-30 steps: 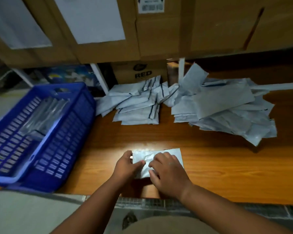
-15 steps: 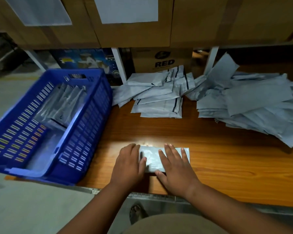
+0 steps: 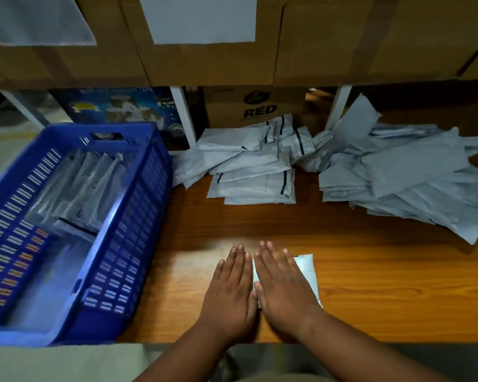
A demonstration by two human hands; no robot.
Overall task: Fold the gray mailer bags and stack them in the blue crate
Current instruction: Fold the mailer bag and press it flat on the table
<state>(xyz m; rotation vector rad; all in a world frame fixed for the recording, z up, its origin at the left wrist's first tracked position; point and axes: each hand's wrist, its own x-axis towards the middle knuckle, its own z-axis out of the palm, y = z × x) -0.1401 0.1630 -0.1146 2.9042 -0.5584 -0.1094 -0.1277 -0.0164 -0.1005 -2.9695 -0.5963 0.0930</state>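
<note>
Both hands have slid together since half a second ago, and they now lie side by side with fingers straight, where before they sat apart on the bag. I see the left hand lying flat, palm down, and the right hand flat beside it, the two nearly touching; neither grips anything. Under them lies a folded gray mailer bag, pressed onto the wooden counter near its front edge, with only its right side and a thin strip between the hands showing. To the left, the blue crate sits on the counter's left end and holds a row of folded gray bags leaning at its far end. Farther back lie a pile of folded bags and, to the right, a loose heap of unfolded bags. Cardboard boxes fill the shelf above.
</note>
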